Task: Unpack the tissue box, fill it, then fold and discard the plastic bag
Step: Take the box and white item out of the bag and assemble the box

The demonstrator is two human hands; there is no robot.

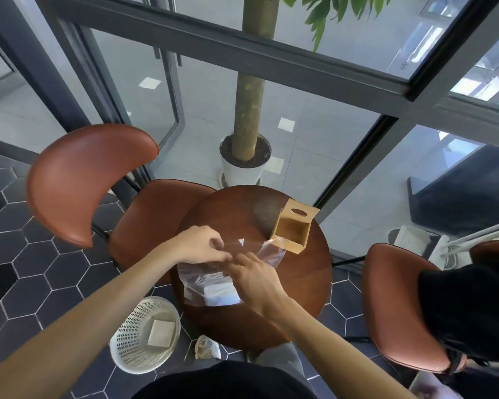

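A clear plastic bag (pixel 196 279) lies on the round wooden table (pixel 306 277), with a white pack of tissues (pixel 221 295) inside it. My left hand (pixel 202 244) and my right hand (pixel 255 279) both pinch the bag's upper edge, close together. A second clear plastic bag (pixel 271 253) lies by the wooden tissue box (pixel 293 230). The box rests on its side at the table's far right, its open bottom facing me and its oval slot turned away.
A white mesh waste basket (pixel 144 334) stands on the floor at the left of the table, with a flat white square in it. Brown chairs (pixel 153 214) stand left and right. A potted tree (pixel 245 159) stands behind the table.
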